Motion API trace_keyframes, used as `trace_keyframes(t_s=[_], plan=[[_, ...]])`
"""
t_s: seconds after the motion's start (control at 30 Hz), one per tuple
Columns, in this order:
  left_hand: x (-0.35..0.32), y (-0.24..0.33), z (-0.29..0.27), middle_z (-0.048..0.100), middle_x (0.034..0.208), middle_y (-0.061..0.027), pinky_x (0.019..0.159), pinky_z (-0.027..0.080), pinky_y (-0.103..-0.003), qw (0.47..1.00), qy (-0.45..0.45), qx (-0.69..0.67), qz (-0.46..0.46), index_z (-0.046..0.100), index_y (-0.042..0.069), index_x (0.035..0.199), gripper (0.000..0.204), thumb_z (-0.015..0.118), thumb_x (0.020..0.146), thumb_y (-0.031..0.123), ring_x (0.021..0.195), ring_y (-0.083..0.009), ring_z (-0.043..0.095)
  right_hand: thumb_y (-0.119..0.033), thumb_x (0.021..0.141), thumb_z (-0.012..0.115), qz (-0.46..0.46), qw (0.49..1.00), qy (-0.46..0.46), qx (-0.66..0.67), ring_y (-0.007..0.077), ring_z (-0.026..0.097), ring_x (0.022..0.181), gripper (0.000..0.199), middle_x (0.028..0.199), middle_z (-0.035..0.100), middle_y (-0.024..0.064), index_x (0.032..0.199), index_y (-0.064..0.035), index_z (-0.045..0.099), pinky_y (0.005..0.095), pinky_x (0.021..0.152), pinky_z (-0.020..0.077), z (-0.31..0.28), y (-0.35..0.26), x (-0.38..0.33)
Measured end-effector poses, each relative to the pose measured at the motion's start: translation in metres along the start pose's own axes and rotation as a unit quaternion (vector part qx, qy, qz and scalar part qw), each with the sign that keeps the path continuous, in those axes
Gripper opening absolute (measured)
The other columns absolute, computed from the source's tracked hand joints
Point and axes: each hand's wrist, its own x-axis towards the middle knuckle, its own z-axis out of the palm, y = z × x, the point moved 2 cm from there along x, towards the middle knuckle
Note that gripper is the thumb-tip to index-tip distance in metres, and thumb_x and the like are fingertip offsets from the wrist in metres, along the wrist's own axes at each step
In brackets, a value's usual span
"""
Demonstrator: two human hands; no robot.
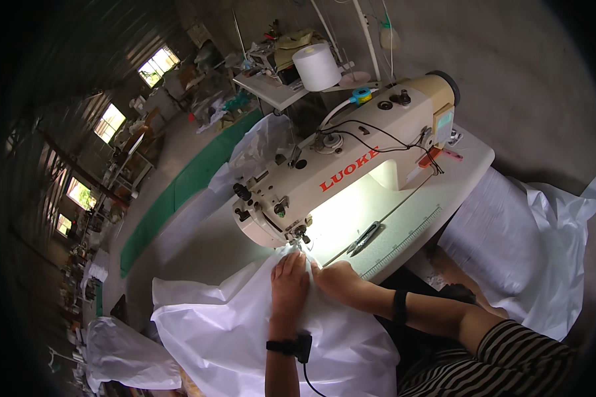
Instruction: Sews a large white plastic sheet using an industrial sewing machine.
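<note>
White sheet material [245,331], fabric or plastic film, drapes over the front of the sewing machine [351,155], its top edge gathered under the needle area. My left hand [290,286] lies on this material just in front of the presser foot [298,233], its fingers stretched toward the needle. Close beside it on the right, my right hand [336,279] is curled, with thumb and index finger at the material's edge. Its other fingers are folded under and partly hidden. A pair of thread snips [365,238] rests on the machine bed, beyond my right hand.
A large white cone of thread [316,67] stands behind the machine. More white sheets [516,248] hang at the right, and a white bundle [127,354] sits at the lower left. A cable runs from the band on my left wrist. Green material [172,198] lies on the far left.
</note>
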Motion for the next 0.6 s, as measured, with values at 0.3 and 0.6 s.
trace_keyframes(t_s=[0.3,0.6], plan=[[-0.030,-0.050,-0.004,0.055,0.136,-0.0145,0.110,0.035,-0.050,0.999,0.013,-0.006,-0.028,0.063,0.014,0.125,0.033,0.058,0.092,0.015,0.130,-0.0354,0.048,-0.011,0.092,0.052,0.030,0.999,-0.029,0.024,0.0166,0.059,0.044,0.044,0.055,0.059,-0.0010,0.134,0.0016,0.054,0.0323,0.035,0.0412,0.008,-0.004,0.009],[-0.070,0.089,-0.052,0.066,0.097,-0.0093,0.073,0.054,-0.036,0.898,-0.109,-0.369,-0.213,0.062,0.005,0.111,0.020,0.060,0.093,0.012,0.083,-0.0283,0.067,-0.019,0.092,0.056,0.028,0.991,0.052,0.119,0.0219,0.067,0.077,0.020,0.089,0.064,0.0056,0.105,-0.0059,0.064,0.0340,0.064,0.0557,-0.040,0.025,-0.018]])
